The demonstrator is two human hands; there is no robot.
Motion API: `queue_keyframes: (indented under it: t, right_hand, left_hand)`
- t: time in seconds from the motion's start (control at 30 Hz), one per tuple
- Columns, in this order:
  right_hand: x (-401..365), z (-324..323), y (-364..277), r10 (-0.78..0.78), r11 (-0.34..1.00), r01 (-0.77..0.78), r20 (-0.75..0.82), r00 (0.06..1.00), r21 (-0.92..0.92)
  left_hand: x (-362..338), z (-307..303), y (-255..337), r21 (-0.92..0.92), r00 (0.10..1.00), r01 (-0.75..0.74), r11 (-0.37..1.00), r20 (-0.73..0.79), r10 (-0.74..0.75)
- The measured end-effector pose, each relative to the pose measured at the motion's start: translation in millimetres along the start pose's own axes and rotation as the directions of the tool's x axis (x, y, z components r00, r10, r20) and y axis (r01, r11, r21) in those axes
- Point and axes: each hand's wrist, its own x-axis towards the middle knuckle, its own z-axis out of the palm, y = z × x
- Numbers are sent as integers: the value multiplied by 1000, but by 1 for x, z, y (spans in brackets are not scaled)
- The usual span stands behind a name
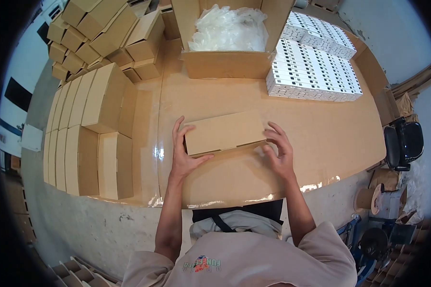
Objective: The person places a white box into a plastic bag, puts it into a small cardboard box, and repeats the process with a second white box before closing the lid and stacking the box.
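A closed brown cardboard box [225, 131] lies lengthwise on the cardboard-covered table [215, 184], in front of my body. My left hand [183, 150] grips its left end, fingers at the back corner and thumb along the front edge. At the right end is my right hand [280, 148], its fingers curved around the corner and its thumb near the front edge. A narrow dark gap shows along the front edge of the lid near the right end.
Brown boxes stand in rows [88, 129] at the left, with more piled [100, 28] behind. A large open carton [225, 64] holds clear plastic bags [230, 28]. Small white boxes [316, 71] are stacked at the back right. A black chair [409, 143] stands beyond the table.
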Motion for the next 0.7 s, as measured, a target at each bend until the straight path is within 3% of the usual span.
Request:
queue_keyframes:
  t: [0.03,0.13,0.33,0.53,0.7]
  right_hand:
    - [-8,-2,2,83,993,-77,-56,995,94]
    - [-35,-12,2,306,952,-307,-143,941,15]
    - [-63,-11,2,264,964,-267,-178,948,10]
    - [-61,-8,-2,304,950,-310,-155,940,-17]
    - [-64,-10,7,286,957,-289,-127,950,-7]
  left_hand:
    - [0,-1,-1,-53,998,68,996,19,-67]
    - [-12,-6,-15,6,990,17,1000,139,-17]
    - [-33,-11,5,-162,992,68,984,-93,-84]
    - [-57,-85,42,96,947,37,995,-320,-4]
    - [-84,-141,84,244,809,142,959,-587,30]
